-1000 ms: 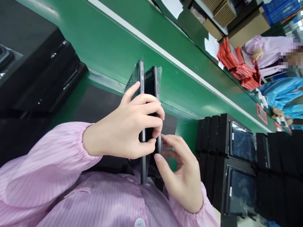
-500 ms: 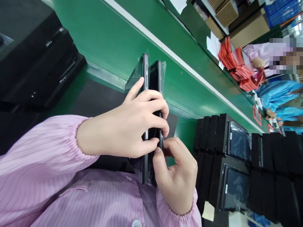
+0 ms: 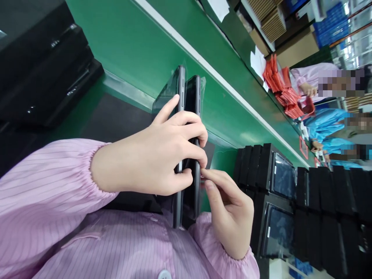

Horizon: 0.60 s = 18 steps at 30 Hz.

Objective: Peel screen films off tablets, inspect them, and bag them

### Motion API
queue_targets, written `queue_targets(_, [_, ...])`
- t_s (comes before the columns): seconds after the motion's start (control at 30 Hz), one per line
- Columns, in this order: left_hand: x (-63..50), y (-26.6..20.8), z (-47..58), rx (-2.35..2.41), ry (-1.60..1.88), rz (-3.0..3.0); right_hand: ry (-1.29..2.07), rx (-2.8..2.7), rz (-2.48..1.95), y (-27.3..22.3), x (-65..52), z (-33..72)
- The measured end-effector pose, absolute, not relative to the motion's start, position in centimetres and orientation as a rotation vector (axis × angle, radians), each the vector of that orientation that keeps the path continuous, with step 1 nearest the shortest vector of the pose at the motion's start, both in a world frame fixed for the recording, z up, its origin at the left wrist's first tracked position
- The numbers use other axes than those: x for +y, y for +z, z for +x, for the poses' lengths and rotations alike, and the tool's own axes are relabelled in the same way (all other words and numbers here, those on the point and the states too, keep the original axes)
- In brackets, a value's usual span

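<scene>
Two dark tablets, a left one (image 3: 181, 83) and a right one (image 3: 197, 97), stand on edge side by side in front of my body, with clear film around their far ends. My left hand (image 3: 162, 151) lies across both, its fingers curled over the edge of the right tablet and one finger stretched along the left one. Close to the outer face of the right tablet, my right hand (image 3: 229, 205) has thumb and forefinger brought together in a pinch. Something small and reddish shows by its fingertips, too small to name.
Black boxes (image 3: 43, 69) are stacked at the left. More black boxes (image 3: 261, 166) stand at the right, some with film-wrapped tablets (image 3: 283, 174) on them. A green bench (image 3: 130, 46) runs diagonally. Beyond it, co-workers sit near red packets (image 3: 281, 87).
My right hand has shifted right, its fingertips moving off the right tablet's edge and closer together. My left hand stays over both tablets. The view has turned slightly.
</scene>
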<state>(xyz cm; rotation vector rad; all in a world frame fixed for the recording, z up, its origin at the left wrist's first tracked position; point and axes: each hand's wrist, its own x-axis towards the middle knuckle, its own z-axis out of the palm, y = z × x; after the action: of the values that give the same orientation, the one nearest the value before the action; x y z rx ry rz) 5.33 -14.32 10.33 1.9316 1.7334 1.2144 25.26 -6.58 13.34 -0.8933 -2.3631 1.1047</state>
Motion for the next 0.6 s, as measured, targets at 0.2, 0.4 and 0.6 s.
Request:
queue_targets(0.2, [-14.40,10.23,5.50,1.732,1.269,1.924,1.171,-2.147,-0.964,12.83,-6.53,25.46])
queue_targets(0.4, [-14.37,10.10,5.56,1.729,1.273,1.911,1.317,-2.106,-0.904,13.24,-6.15,25.16])
queue_targets(0.6, [-14.29,9.88,5.56,1.737,1.292,1.929,1.427,-2.084,-0.877,13.53,-6.09,25.22])
